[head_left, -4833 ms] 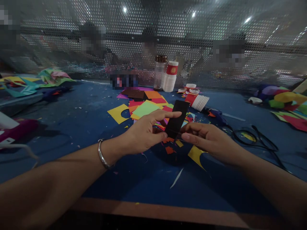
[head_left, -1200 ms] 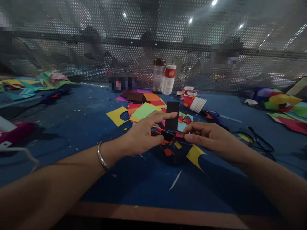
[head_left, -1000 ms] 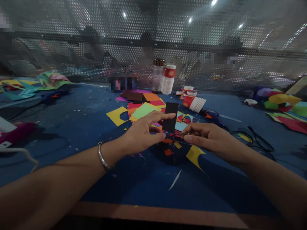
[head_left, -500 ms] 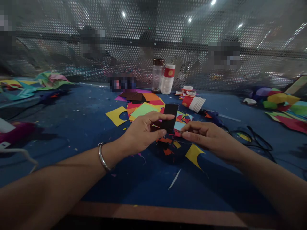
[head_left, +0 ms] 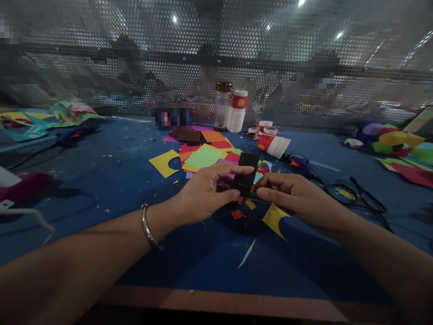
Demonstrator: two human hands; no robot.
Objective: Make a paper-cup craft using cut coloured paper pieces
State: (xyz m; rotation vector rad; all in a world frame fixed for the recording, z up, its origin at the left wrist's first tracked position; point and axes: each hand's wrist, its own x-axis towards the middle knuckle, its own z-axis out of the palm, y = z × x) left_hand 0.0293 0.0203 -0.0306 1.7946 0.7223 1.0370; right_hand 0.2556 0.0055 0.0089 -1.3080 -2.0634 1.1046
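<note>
A small rectangle of black paper (head_left: pixel 246 168) stands tilted above the table, pinched between the thumb and fingers of my left hand (head_left: pixel 211 189). My right hand (head_left: pixel 287 195) is closed just to the right of it. A thin, pointed tool (head_left: pixel 249 187) runs from the right fingertips to the paper's lower part; the fingers hide most of it, so its exact kind does not show. Under and behind the hands lie coloured paper scraps, among them a green sheet (head_left: pixel 204 155) and a yellow cut-out piece (head_left: pixel 275 220).
A clear bottle (head_left: pixel 222 106) and stacked paper cups (head_left: pixel 237 113) stand at the back; another cup stack (head_left: pixel 274 146) lies sideways. A glue gun (head_left: pixel 302 166) with black cable (head_left: pixel 365 203) is at right. Another glue gun (head_left: pixel 72 135) lies left. A perforated screen (head_left: pixel 270 54) closes the back.
The black paper and my left hand have shifted right and slightly down, closer to my right hand. The right hand has stayed nearly in place.
</note>
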